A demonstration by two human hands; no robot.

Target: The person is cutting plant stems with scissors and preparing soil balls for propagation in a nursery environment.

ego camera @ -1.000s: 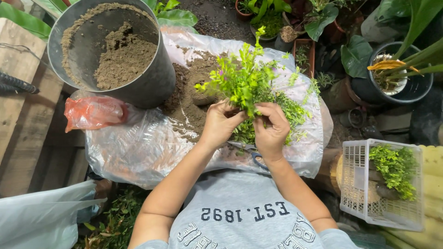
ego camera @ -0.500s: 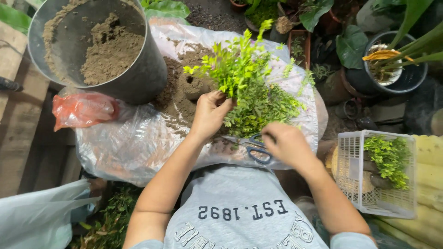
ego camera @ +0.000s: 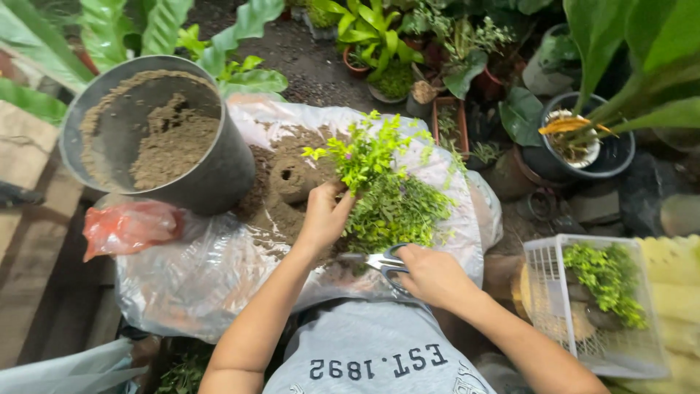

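"Two hands are busy. What does the left hand (ego camera: 323, 219) hold?"

"It holds a bunch of small green plants (ego camera: 390, 191). The fingers (ego camera: 343, 208) are curled around the stems at the near end of the bunch, pinching them. The leafy tops stick out far past the fingers, and more leaves hang to the right of the hand."

"And the right hand (ego camera: 432, 276)?"

"It grips a pair of scissors (ego camera: 379, 261) with grey handles. The fingers are folded through and over the handles. The blades point left, just under the near edge of the plants and close to the left wrist. I cannot tell if the blades touch a stem."

"What is under the plants?"

"A big clear plastic bag (ego camera: 219, 270) spread out, with brown soil (ego camera: 281, 193) heaped on it. One lump of soil has a round hole in it, just left of the left hand."

"What else is near?"

"On the left stands a dark pot (ego camera: 211, 175) with soil inside. An orange bag (ego camera: 127, 226) lies beside it. On the right, well apart from the hands, sits a white basket (ego camera: 543, 292) with more little green plants in it."
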